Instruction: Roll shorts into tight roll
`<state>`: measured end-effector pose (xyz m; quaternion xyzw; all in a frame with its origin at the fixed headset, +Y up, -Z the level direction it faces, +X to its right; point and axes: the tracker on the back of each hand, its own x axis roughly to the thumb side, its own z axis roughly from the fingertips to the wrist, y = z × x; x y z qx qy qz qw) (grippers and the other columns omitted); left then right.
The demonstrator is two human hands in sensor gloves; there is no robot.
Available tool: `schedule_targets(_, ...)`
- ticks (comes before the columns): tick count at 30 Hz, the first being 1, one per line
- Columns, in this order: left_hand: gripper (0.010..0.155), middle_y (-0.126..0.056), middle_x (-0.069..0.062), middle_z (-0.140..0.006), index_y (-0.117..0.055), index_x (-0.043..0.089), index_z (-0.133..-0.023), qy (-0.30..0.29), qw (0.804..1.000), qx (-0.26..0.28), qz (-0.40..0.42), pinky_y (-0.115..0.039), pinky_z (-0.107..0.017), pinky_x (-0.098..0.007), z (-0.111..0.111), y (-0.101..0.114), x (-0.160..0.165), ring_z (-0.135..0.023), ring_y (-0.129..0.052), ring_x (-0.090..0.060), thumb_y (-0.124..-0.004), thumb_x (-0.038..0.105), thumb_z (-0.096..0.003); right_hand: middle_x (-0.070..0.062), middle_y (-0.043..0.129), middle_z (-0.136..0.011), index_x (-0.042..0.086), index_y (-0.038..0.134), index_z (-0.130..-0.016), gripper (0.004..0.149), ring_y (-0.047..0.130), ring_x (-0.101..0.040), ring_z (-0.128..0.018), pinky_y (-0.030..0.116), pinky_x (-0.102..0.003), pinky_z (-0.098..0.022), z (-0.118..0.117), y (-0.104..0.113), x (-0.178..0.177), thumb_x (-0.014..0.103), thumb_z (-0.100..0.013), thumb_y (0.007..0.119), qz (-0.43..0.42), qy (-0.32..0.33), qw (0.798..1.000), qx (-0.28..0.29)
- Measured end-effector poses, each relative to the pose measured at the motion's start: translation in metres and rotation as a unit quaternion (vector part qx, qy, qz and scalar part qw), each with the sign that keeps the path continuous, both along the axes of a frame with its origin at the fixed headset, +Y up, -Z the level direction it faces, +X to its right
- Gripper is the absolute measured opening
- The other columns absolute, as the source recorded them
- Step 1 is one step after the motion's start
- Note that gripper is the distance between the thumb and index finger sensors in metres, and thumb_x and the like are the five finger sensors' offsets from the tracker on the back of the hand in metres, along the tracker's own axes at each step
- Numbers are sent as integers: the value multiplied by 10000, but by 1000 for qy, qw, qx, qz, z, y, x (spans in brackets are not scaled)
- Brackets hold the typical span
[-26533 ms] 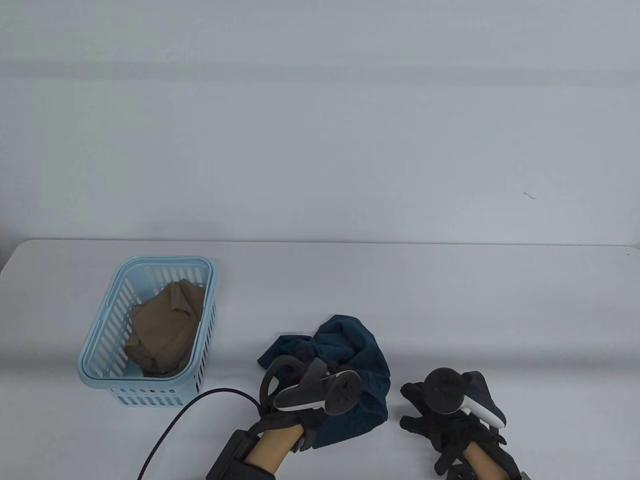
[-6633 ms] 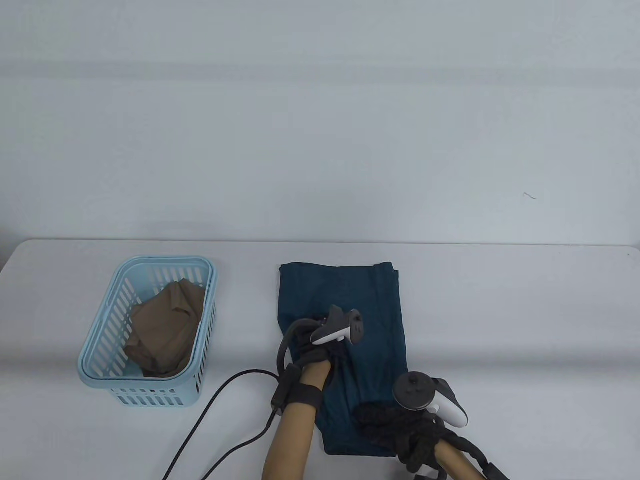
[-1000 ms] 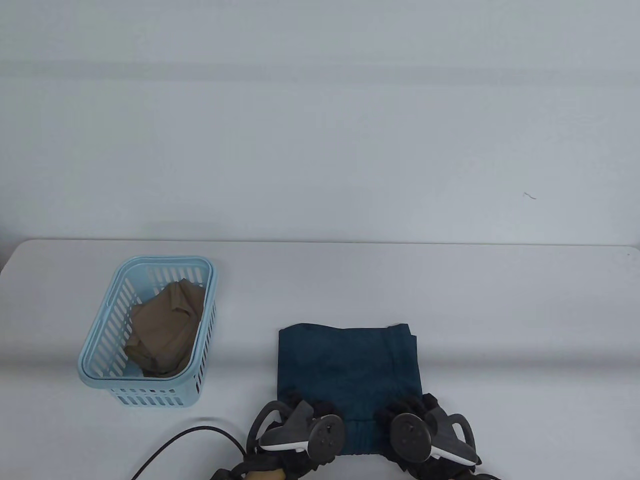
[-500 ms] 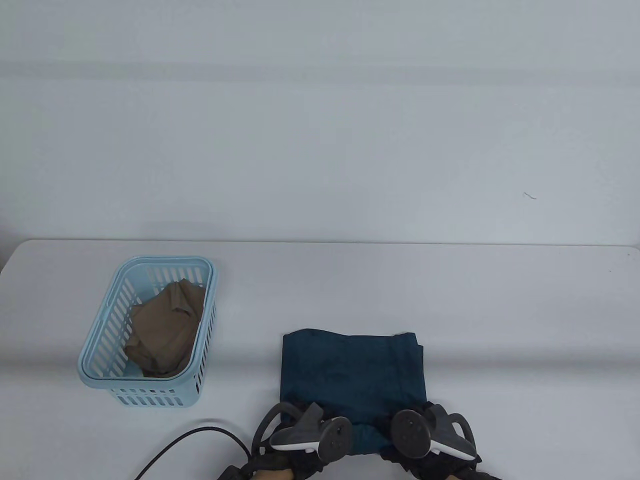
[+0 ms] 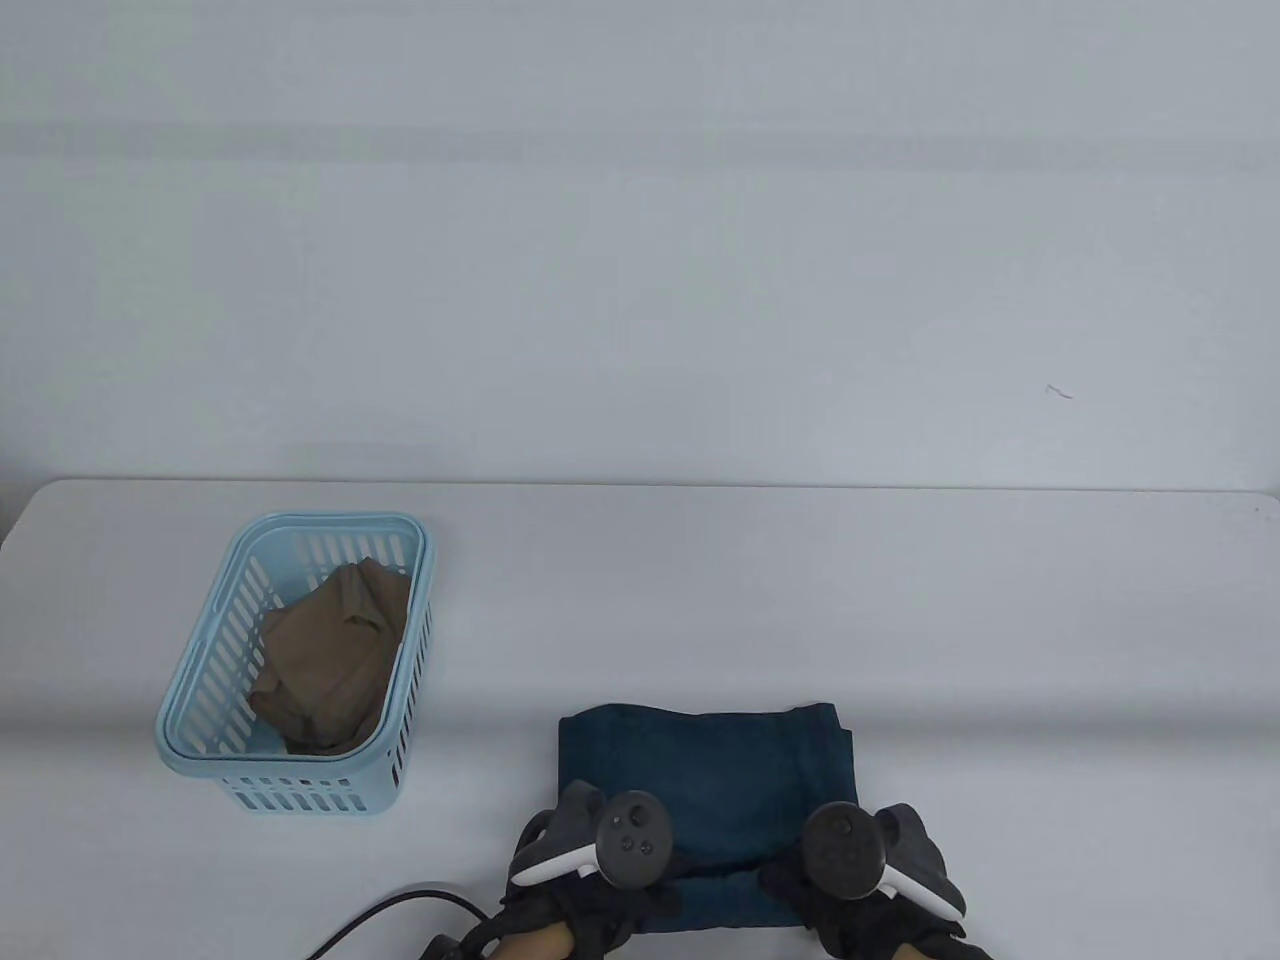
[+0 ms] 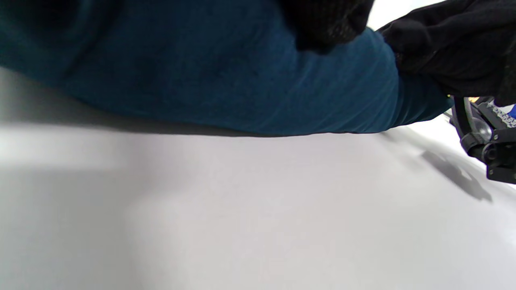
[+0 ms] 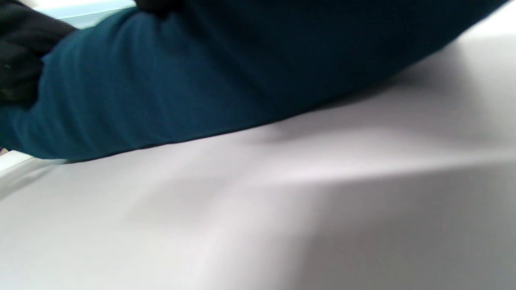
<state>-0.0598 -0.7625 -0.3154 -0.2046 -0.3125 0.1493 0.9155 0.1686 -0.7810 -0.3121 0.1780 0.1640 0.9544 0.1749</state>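
Teal shorts (image 5: 705, 775), pale blue basket (image 5: 200, 690), black gloves (image 5: 870, 915)

One blue shorts (image 5: 705, 770), one basket (image 5: 400, 690), one brown garment (image 5: 325, 675), two trackers (image 5: 632, 840).

This looks like a test room set up for recording, not a home. A plain white bench (image 5: 900, 600) stands against a bare pale wall (image 5: 640, 250). Both hands wear black gloves with a tracker (image 5: 632, 843) strapped on, and a black cable (image 5: 370, 915) runs off the bench. A small blue basket (image 5: 215, 760) holds brown clothes (image 5: 325, 665).
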Motion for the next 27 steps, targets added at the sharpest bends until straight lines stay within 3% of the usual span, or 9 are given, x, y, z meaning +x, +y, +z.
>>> schedule_targets(3,599,-725,-195,-1016,-649,113,-1031,-18,997,58,52,-475,-666,-732,3,15,0,-870,-791,-394,-718,347,-483,-127,833,-779,139,800,-847,521,701,-395,-756,315,-734,-670,0,1,0,425,-524,508,2,-4,1000,2)
schedule_targets(5,492,-722,-188,-1017,-758,154,-940,-36,993,63,92,-444,-666,-742,6,26,3,-880,-777,-395,-725,342,-486,-127,830,-781,140,797,-849,522,700,-393,-754,316,-732,-671,1,1,0,428,-524,508,-1,-7,1000,2)
schedule_targets(7,441,-700,-200,-1031,-813,160,-889,-53,996,54,48,-399,-661,-759,9,26,6,-902,-739,-419,-725,333,-493,-129,822,-792,142,789,-860,521,693,-396,-755,315,-731,-670,0,1,2,430,-523,514,-12,-9,1000,-1)
schedule_targets(10,481,-663,-207,-1051,-739,185,-948,-71,991,113,-25,-377,-657,-764,12,23,9,-925,-706,-433,-724,336,-492,-144,726,-927,142,698,-957,522,625,-415,-849,281,-735,-672,0,5,5,405,-529,556,-24,-16,1000,7)
schedule_targets(16,615,-501,-272,-1099,-609,89,-1039,-68,988,122,-68,-322,-654,-769,13,13,15,-966,-562,-498,-723,344,-490,-142,502,-1064,151,489,-1055,628,420,-415,-980,197,-729,-680,8,22,3,414,-507,650,34,34,996,80)
schedule_targets(20,726,-359,-314,-1112,-465,25,-1080,-74,986,107,-105,-283,-653,-767,12,0,19,-979,-450,-534,-720,361,-489,-161,327,-1101,135,335,-1080,737,269,-430,-998,128,-725,-674,9,15,-1,433,-496,671,93,69,992,51)
schedule_targets(24,800,-305,-321,-1109,-337,7,-1094,-77,984,92,-132,-269,-653,-767,11,-12,20,-987,-403,-540,-720,362,-488,-158,310,-1104,137,320,-1079,741,261,-426,-1001,136,-722,-677,8,1,-4,424,-495,676,133,85,986,42)
schedule_targets(27,779,-322,-318,-1102,-325,3,-1084,-70,984,101,-125,-283,-656,-762,11,-18,23,-980,-433,-533,-718,320,-491,-155,398,-1089,135,395,-1062,670,345,-422,-994,196,-713,-689,6,-1,-5,382,-502,669,107,64,990,62)
